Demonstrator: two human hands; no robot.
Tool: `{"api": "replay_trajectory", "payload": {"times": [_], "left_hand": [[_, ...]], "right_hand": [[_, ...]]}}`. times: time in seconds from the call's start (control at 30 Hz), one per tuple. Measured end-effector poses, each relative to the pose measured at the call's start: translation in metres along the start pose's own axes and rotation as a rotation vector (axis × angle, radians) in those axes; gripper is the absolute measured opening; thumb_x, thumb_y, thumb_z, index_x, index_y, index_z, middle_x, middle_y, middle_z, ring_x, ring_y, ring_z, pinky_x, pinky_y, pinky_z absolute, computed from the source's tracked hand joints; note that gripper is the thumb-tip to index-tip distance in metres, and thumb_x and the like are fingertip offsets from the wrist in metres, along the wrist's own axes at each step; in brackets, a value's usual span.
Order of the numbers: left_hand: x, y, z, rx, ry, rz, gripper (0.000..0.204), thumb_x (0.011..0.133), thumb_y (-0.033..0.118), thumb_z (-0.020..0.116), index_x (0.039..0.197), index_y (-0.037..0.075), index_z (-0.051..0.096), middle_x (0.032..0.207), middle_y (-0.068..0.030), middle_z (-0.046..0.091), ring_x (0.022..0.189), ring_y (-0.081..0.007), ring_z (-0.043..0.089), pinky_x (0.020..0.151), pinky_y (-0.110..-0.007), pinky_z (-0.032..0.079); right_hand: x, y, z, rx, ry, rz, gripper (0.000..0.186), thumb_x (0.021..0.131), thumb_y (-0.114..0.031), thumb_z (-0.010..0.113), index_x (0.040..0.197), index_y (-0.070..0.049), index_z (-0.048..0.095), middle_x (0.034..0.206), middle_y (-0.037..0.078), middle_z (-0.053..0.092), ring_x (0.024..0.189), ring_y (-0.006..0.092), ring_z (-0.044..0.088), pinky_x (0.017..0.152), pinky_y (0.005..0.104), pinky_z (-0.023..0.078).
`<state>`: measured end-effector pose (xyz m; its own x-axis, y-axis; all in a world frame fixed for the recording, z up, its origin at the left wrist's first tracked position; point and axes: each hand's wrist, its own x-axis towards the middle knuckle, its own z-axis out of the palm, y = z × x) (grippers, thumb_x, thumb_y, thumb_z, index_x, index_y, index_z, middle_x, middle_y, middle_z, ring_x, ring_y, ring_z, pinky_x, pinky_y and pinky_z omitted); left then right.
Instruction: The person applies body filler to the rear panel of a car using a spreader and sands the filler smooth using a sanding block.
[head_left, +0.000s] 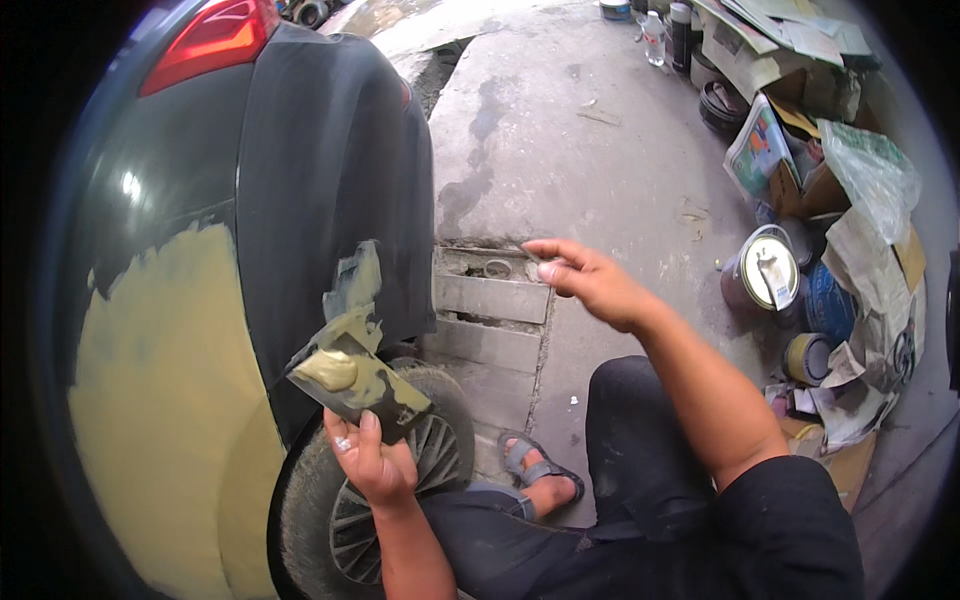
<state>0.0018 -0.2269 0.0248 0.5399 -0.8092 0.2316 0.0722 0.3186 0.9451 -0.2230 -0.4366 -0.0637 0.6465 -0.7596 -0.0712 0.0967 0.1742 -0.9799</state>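
Observation:
My left hand [372, 455] grips the lower edge of a dark, flat putty board [405, 400], thumb on its face. A thick mound of yellowish putty [330, 370] sits on the board, with thinner smears around it. Just behind stands the dark car body [325, 180], with a greyish-yellow smear [358, 280] on its corner. A broad coat of dried-looking yellow putty [165, 380] covers the panel at left. My right hand [600, 285] is raised over the floor, away from the car, thumb and forefinger drawn together; what they hold, if anything, I cannot make out.
The car's wheel [420, 450] is below my left hand, and a red tail light [215, 45] is at upper left. Concrete slabs with gaps [490, 300] run beside the car. Along the right lie paint cans [765, 270], cardboard, paper, a plastic bag [870, 175] and a bottle [654, 40].

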Motion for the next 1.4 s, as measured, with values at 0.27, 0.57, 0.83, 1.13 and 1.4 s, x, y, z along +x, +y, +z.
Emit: {"api": "replay_trajectory", "payload": {"times": [0.27, 0.57, 0.83, 1.13, 1.4], "left_hand": [[-0.009, -0.011, -0.020, -0.233, 0.069, -0.298, 0.057, 0.086, -0.002, 0.042, 0.142, 0.006, 0.034, 0.136, -0.0140, 0.047, 0.124, -0.0281, 0.049, 0.105, -0.045, 0.040], [0.009, -0.012, 0.018, -0.081, 0.054, -0.369, 0.058, 0.081, -0.002, 0.043, 0.138, 0.004, 0.038, 0.133, -0.0140, 0.050, 0.123, -0.0281, 0.050, 0.105, -0.044, 0.041], [0.070, -0.054, 0.054, -0.129, 0.033, -0.378, 0.051, 0.078, -0.001, 0.046, 0.129, 0.001, 0.044, 0.124, -0.0153, 0.054, 0.116, -0.0275, 0.054, 0.101, -0.042, 0.043], [0.102, -0.106, 0.103, -0.211, 0.099, -0.624, 0.046, 0.075, 0.000, 0.046, 0.121, 0.000, 0.047, 0.117, -0.0129, 0.057, 0.110, -0.0247, 0.055, 0.100, -0.038, 0.042], [0.111, -0.093, 0.090, -0.197, 0.146, -0.485, 0.047, 0.083, -0.005, 0.048, 0.129, -0.001, 0.043, 0.121, -0.0134, 0.056, 0.113, -0.0230, 0.054, 0.102, -0.038, 0.040]], "right_hand": [[-0.006, 0.024, -0.044, 0.266, 0.042, 0.192, 0.042, 0.094, -0.031, 0.057, 0.131, -0.011, 0.053, 0.105, -0.001, 0.056, 0.098, 0.0100, 0.050, 0.085, 0.0314, 0.043], [-0.036, 0.039, -0.068, 0.401, 0.142, 0.276, 0.044, 0.093, -0.030, 0.056, 0.134, -0.014, 0.051, 0.116, 0.001, 0.058, 0.103, 0.0120, 0.051, 0.084, 0.0309, 0.044], [-0.006, 0.026, -0.105, 0.411, 0.090, 0.260, 0.051, 0.091, -0.025, 0.054, 0.138, -0.007, 0.045, 0.121, 0.006, 0.057, 0.108, 0.0163, 0.056, 0.084, 0.0334, 0.051], [0.041, -0.009, -0.121, 0.605, 0.139, 0.311, 0.054, 0.090, -0.024, 0.058, 0.137, -0.001, 0.044, 0.122, 0.013, 0.057, 0.109, 0.0241, 0.059, 0.085, 0.0375, 0.054], [0.064, 0.028, -0.090, 0.530, 0.084, 0.261, 0.051, 0.092, -0.023, 0.057, 0.138, -0.005, 0.045, 0.123, 0.009, 0.057, 0.111, 0.0199, 0.056, 0.089, 0.0358, 0.050]]}}
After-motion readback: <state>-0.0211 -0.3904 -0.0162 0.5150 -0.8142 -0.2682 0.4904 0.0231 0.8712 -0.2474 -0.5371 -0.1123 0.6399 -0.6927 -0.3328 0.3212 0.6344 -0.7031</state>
